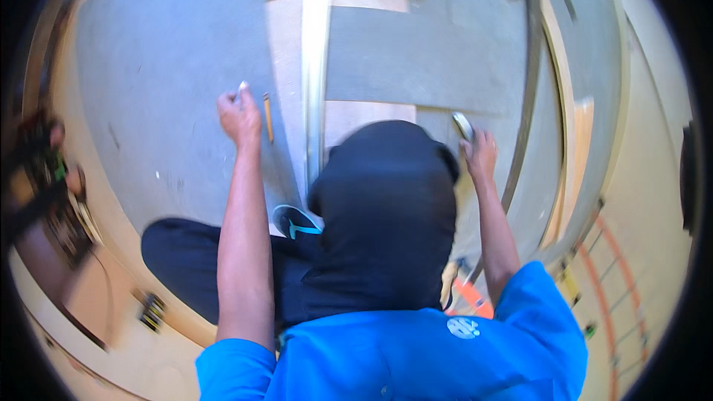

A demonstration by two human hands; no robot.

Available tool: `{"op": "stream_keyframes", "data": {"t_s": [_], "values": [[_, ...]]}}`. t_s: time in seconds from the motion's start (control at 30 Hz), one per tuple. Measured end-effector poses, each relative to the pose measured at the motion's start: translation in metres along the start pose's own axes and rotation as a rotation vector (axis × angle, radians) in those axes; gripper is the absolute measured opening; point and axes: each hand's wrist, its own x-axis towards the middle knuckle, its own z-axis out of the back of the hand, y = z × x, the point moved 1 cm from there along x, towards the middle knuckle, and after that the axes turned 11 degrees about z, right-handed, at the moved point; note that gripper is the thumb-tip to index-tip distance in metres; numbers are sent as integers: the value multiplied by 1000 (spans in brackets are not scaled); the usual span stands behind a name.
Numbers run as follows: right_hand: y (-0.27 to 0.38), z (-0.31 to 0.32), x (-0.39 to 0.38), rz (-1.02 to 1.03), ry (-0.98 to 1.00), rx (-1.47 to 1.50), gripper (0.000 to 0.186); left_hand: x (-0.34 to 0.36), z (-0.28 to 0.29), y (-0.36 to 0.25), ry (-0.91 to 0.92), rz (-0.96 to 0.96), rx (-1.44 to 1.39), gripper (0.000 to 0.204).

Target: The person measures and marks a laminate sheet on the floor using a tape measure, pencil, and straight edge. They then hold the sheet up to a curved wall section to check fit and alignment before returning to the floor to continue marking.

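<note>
My left hand [241,117] is closed above the grey board [186,52], fingers curled and thumb at the top. Whatever it may hold is too small or hidden to make out. Just to its right lies a yellowish pencil [268,117]. A long, pale metal straightedge [316,52] runs away from me between my hands, over a light wood strip [286,44]. On the right, my right hand [483,154] grips a short, silvery, rounded-end object [463,125], blurred so that its exact kind does not show.
More thin wood strips [583,148] and a dark curved strip [531,82] lie to the right. My raised knee [386,200] hides the near middle. A sandal [293,220] shows beside it. An orange ladder-like frame [613,275] is far right. At left, another person's hand [76,180] appears.
</note>
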Motion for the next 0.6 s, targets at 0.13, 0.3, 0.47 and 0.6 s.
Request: {"op": "stream_keyframes", "data": {"t_s": [0.13,0.3,0.47,0.6], "values": [[-61,-22,0,267,68,-34,41,-18,-5,-31,-109,-93,-148,36],[74,76,69,505,233,-81,35,-117,-5,-132,498,-453,-295,25],[186,109,155,972,256,-148,33,-174,-3,-167,775,-672,79,49],[266,117,195,1183,458,-158,40,-159,-3,-154,777,-329,106,35]]}}
